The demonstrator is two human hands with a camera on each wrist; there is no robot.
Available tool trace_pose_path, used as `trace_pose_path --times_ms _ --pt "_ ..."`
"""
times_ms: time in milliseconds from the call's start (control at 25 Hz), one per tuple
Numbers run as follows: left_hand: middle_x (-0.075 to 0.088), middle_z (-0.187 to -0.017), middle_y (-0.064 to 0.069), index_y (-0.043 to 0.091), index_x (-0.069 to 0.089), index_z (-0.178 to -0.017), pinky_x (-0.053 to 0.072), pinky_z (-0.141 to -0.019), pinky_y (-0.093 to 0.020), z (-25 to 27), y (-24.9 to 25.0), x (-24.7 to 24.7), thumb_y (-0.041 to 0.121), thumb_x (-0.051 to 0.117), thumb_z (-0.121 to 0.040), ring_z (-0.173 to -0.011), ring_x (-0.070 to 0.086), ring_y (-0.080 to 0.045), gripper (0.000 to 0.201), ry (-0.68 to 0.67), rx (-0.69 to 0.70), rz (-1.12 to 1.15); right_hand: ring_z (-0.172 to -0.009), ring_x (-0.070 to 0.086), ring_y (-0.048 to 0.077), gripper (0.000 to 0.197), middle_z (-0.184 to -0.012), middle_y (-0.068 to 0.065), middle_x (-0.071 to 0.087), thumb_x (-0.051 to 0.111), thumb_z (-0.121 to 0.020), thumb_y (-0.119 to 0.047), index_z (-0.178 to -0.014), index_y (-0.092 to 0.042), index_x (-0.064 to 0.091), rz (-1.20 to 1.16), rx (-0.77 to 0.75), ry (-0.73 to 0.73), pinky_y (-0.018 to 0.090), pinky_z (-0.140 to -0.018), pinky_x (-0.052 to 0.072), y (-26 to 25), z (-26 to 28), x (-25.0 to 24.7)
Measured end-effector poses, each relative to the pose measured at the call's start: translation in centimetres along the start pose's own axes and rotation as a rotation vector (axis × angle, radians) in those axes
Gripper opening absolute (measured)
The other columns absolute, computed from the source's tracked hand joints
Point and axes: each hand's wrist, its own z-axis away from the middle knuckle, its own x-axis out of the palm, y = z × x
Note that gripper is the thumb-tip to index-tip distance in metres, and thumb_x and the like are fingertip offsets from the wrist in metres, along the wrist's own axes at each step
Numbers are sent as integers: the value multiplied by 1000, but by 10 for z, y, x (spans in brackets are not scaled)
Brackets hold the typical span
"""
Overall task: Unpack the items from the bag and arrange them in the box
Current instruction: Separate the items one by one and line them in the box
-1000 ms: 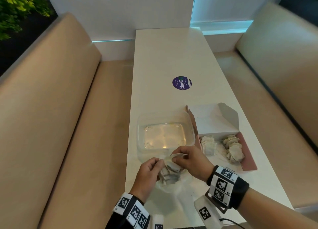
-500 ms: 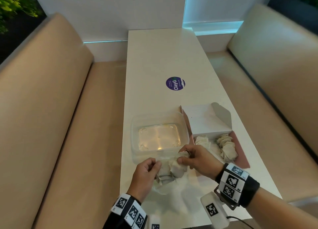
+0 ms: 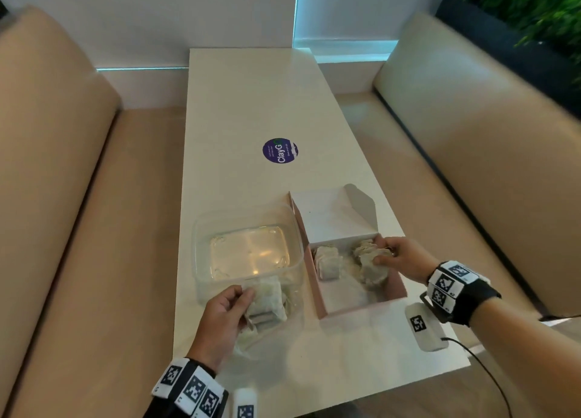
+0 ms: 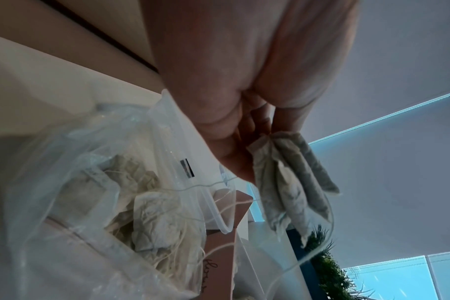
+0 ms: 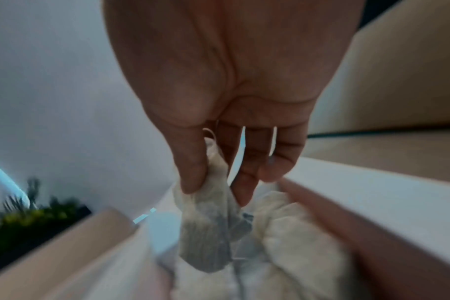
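Note:
A pink cardboard box with a white inside and raised lid lies open on the white table. Two piles of tea bags sit in it. My right hand is inside the box at its right pile and pinches a tea bag between thumb and fingers. My left hand grips a small stack of tea bags just above the clear plastic bag, which lies at the table's front and holds more tea bags.
A clear plastic container stands left of the box, right behind my left hand. A round purple sticker marks the table's middle. Beige benches run along both sides. A white sensor unit with a cable hangs by my right wrist.
My right hand has left the bag and moved right into the box with a tea bag. My left hand stays at the bag with a stack of tea bags.

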Motion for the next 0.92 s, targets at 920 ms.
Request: trace_pose_path --times_ms 920 --pt "67 -79 -16 6 68 -77 50 -78 -42 -1 1 0 11 57 -91 -78 61 -27 19 -28 14 -78 -109 49 23 45 -117 0 51 66 -79 -36 -121 -29 52 810 -37 81 34 -92 39 6 -1 17"
